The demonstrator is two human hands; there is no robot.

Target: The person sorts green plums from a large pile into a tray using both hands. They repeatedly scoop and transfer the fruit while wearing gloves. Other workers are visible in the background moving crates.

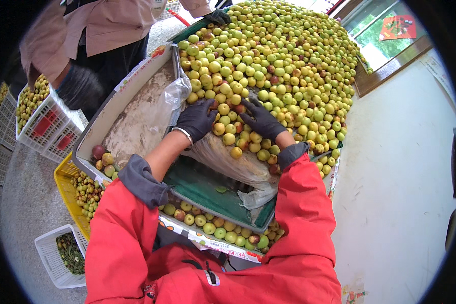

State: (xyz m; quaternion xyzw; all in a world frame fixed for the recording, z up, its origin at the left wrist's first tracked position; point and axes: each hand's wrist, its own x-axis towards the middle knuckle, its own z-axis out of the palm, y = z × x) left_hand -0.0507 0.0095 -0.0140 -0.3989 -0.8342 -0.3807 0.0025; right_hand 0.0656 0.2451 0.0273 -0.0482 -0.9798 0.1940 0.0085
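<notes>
A large heap of green-yellow jujubes (pixel 273 57), some with red-brown patches, spreads in front of me. My left hand (pixel 195 121), in a dark glove, rests against the near edge of the heap with thumb and fingers apart. Opposite it, my right hand (pixel 263 121), also gloved, lies over the fruit with spread fingers; their tips are partly hidden. Loose jujubes (pixel 230 128) lie between the two hands. Below them, a clear plastic sheet (pixel 228 159) hangs over the edge of a green-lined tray (pixel 212 193). I see no fruit clearly gripped in either hand.
At left is a cardboard-sided bin (pixel 136 98) with a few fruits in its corner. More jujubes (pixel 209 228) lie in a trough before my body. A yellow crate (pixel 66 190) and white baskets (pixel 49 117) stand left. A co-worker's gloved hand (pixel 218 17) touches the heap's far side. A wall (pixel 395 152) bounds the right.
</notes>
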